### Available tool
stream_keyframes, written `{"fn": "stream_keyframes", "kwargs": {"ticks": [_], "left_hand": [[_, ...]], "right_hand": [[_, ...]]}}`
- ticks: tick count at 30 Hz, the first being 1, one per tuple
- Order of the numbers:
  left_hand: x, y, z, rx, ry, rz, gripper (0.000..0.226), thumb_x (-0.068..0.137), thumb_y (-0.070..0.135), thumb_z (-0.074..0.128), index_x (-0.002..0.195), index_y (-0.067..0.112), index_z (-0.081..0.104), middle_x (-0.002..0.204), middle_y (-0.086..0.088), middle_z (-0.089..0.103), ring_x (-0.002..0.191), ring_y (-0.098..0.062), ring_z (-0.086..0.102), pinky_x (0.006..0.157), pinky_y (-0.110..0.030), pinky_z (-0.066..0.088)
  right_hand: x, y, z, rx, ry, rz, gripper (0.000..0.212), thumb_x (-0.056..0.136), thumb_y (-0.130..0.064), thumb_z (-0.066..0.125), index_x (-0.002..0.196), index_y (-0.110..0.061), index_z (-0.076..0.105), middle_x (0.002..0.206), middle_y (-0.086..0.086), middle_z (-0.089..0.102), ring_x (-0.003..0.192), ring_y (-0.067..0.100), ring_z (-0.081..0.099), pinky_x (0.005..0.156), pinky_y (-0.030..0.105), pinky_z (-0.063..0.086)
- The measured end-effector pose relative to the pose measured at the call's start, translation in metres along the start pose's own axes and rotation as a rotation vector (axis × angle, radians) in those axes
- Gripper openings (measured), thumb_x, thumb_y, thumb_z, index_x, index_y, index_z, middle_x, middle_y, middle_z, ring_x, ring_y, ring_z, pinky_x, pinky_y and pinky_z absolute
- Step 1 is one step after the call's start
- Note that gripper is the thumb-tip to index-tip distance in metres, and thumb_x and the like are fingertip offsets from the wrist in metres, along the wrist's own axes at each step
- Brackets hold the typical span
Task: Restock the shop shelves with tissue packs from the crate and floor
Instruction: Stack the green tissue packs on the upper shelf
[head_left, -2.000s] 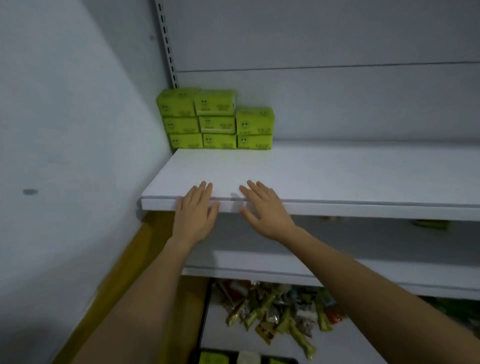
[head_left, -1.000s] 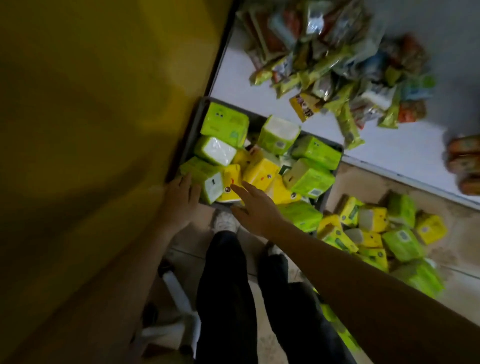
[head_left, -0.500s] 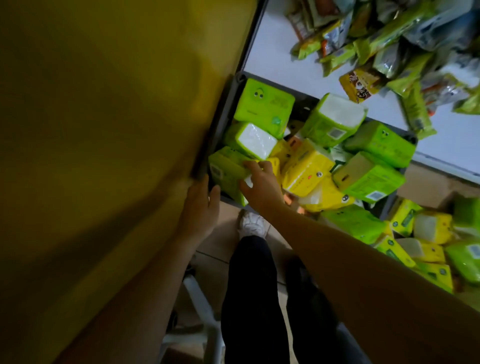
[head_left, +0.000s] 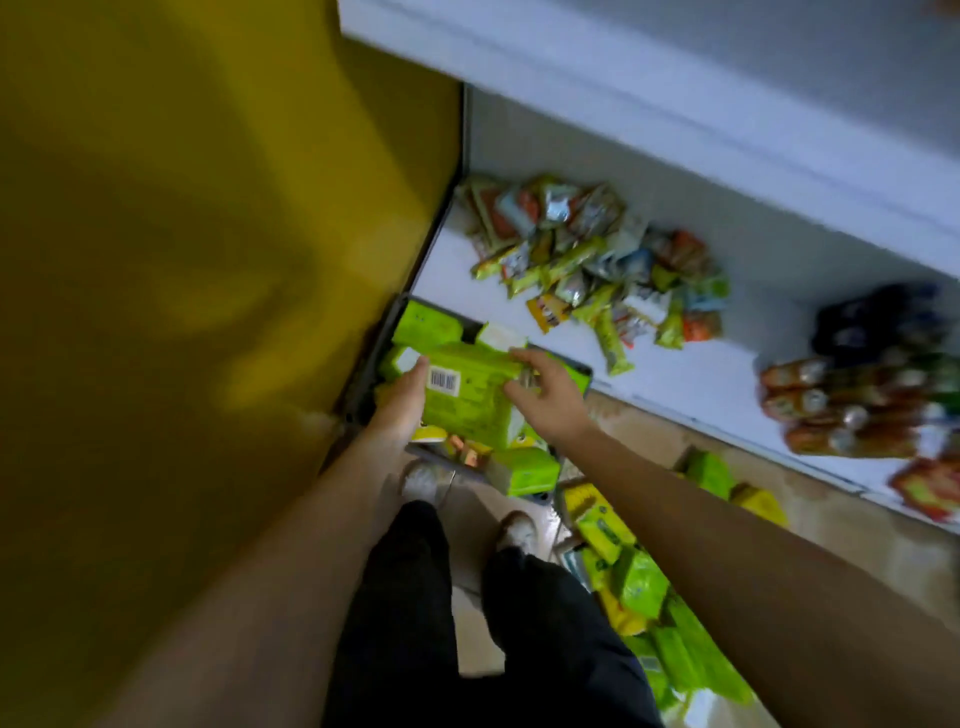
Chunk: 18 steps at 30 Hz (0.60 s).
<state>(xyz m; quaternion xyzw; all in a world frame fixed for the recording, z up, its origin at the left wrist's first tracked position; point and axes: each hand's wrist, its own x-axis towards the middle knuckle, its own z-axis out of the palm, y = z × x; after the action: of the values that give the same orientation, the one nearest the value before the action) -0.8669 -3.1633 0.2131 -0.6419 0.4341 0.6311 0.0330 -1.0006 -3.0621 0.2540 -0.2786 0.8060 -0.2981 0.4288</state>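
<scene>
A green tissue pack (head_left: 470, 397) with a barcode label is held above the dark crate (head_left: 581, 370), between both hands. My left hand (head_left: 402, 402) grips its left end, thumb over the top near the barcode. My right hand (head_left: 545, 392) holds its right side with curled fingers. More green and yellow tissue packs (head_left: 524, 470) lie in the crate under the held one. Other packs (head_left: 639, 582) are scattered on the floor to the right of my feet. The view is blurred by motion.
A yellow wall panel (head_left: 208, 260) stands close on the left. The white bottom shelf (head_left: 670, 364) carries a heap of snack packets (head_left: 592, 260) and bottles (head_left: 852, 410) at the right. A white upper shelf edge (head_left: 675, 104) crosses the top. My legs and shoes (head_left: 421, 480) stand beside the crate.
From the shelf edge the view dropped to the crate. My right hand reached in, and both hands have lifted one green pack out of the pile.
</scene>
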Motion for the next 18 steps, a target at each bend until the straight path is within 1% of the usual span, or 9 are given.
{"fn": "stream_keyframes", "kwargs": {"ticks": [1, 3, 6, 8, 9, 11, 13, 15, 18], "left_hand": [[-0.032, 0.025, 0.005, -0.038, 0.002, 0.061, 0.061, 0.093, 0.06, 0.028, 0.135, 0.018, 0.044, 0.135, -0.005, 0.047, 0.126, -0.024, 0.045, 0.105, -0.04, 0.032], [-0.088, 0.059, 0.011, -0.152, 0.006, 0.17, 0.042, 0.098, 0.049, 0.029, 0.129, 0.025, 0.045, 0.13, -0.001, 0.049, 0.125, -0.023, 0.044, 0.098, -0.037, 0.033], [-0.158, 0.099, 0.008, -0.361, 0.086, 0.402, 0.016, 0.098, 0.041, 0.04, 0.102, 0.028, 0.047, 0.096, 0.008, 0.053, 0.102, -0.021, 0.051, 0.081, -0.031, 0.042], [-0.195, 0.128, 0.001, -0.487, 0.151, 0.535, 0.017, 0.098, 0.034, 0.043, 0.084, 0.024, 0.046, 0.086, 0.008, 0.052, 0.084, -0.013, 0.052, 0.066, -0.025, 0.047], [-0.212, 0.143, -0.005, -0.548, 0.176, 0.593, 0.019, 0.098, 0.033, 0.043, 0.082, 0.023, 0.045, 0.087, 0.007, 0.053, 0.08, -0.01, 0.051, 0.066, -0.026, 0.047], [-0.242, 0.173, -0.016, -0.621, 0.215, 0.712, 0.019, 0.097, 0.032, 0.045, 0.081, 0.022, 0.044, 0.088, 0.004, 0.054, 0.078, -0.008, 0.051, 0.07, -0.03, 0.044], [-0.267, 0.203, -0.027, -0.688, 0.243, 0.826, 0.017, 0.096, 0.032, 0.046, 0.083, 0.023, 0.045, 0.086, 0.004, 0.054, 0.077, -0.01, 0.053, 0.068, -0.03, 0.042], [-0.286, 0.228, -0.037, -0.731, 0.275, 0.922, 0.01, 0.096, 0.031, 0.048, 0.088, 0.025, 0.047, 0.088, 0.002, 0.055, 0.083, -0.014, 0.054, 0.073, -0.031, 0.043], [-0.313, 0.271, -0.047, -0.735, 0.252, 1.056, 0.012, 0.095, 0.024, 0.049, 0.103, 0.015, 0.05, 0.091, 0.002, 0.055, 0.082, -0.008, 0.054, 0.069, -0.019, 0.047]], "right_hand": [[-0.014, -0.02, -0.021, 0.031, 0.013, -0.026, 0.055, 0.09, -0.015, 0.057, 0.14, -0.008, 0.036, 0.141, 0.016, 0.04, 0.123, 0.021, 0.041, 0.102, 0.032, 0.033], [-0.042, -0.057, -0.056, 0.066, 0.076, -0.073, 0.063, 0.091, -0.016, 0.055, 0.144, -0.004, 0.024, 0.142, 0.017, 0.033, 0.134, 0.024, 0.029, 0.102, 0.026, 0.027], [-0.076, -0.114, -0.093, 0.134, 0.172, -0.163, 0.058, 0.09, -0.017, 0.056, 0.14, -0.002, 0.032, 0.124, 0.017, 0.034, 0.128, 0.024, 0.03, 0.091, 0.014, 0.024], [-0.091, -0.151, -0.113, 0.166, 0.202, -0.265, 0.06, 0.089, -0.017, 0.058, 0.142, -0.006, 0.032, 0.132, 0.016, 0.034, 0.127, 0.025, 0.035, 0.096, 0.013, 0.022], [-0.098, -0.17, -0.121, 0.177, 0.214, -0.336, 0.059, 0.089, -0.015, 0.059, 0.142, -0.007, 0.033, 0.135, 0.016, 0.035, 0.127, 0.024, 0.037, 0.101, 0.015, 0.022], [-0.112, -0.206, -0.138, 0.225, 0.247, -0.486, 0.055, 0.087, -0.011, 0.06, 0.138, -0.008, 0.039, 0.134, 0.015, 0.039, 0.124, 0.024, 0.043, 0.106, 0.026, 0.03], [-0.124, -0.238, -0.152, 0.26, 0.27, -0.616, 0.048, 0.086, -0.009, 0.062, 0.131, -0.009, 0.046, 0.127, 0.012, 0.042, 0.111, 0.021, 0.049, 0.101, 0.034, 0.04], [-0.134, -0.263, -0.163, 0.266, 0.306, -0.705, 0.041, 0.084, -0.009, 0.064, 0.122, -0.01, 0.05, 0.121, 0.011, 0.044, 0.102, 0.015, 0.048, 0.097, 0.031, 0.043], [-0.136, -0.299, -0.186, 0.3, 0.394, -0.84, 0.034, 0.08, -0.008, 0.067, 0.108, -0.018, 0.048, 0.116, 0.01, 0.05, 0.105, 0.016, 0.048, 0.095, 0.028, 0.04]]}}
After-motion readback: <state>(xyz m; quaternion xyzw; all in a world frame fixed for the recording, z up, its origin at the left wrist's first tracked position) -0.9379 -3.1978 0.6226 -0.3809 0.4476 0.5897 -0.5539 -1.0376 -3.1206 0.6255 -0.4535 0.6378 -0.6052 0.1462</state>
